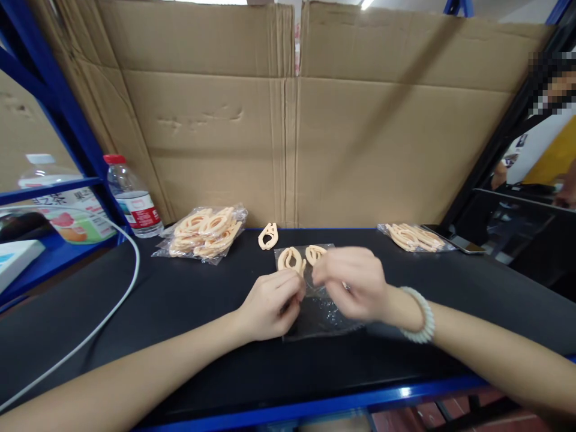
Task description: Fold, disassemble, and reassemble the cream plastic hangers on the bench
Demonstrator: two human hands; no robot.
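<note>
A clear plastic bag (pixel 321 315) lies flat on the black tabletop, with beige plastic pieces (pixel 290 259) shaped like oval loops at its far end. My left hand (pixel 273 304) is closed at the bag's left side, pinching its film just below one loop. Over the right part of the bag is my right hand (pixel 353 283), fingers curled together and slightly blurred; whatever they grip is hidden. A pale beaded bracelet (pixel 419 315) circles my right wrist. Beyond the bag lies a single beige piece (pixel 269 236) with an oval opening.
Filled bags of beige pieces (pixel 204 234) are heaped at the back left; another filled bag (pixel 416 237) lies at the back right beside a phone (pixel 465 243). A red-capped water bottle (pixel 134 198) stands left. A white cable (pixel 128 285) crosses the left tabletop. Cardboard (pixel 382 138) walls the back.
</note>
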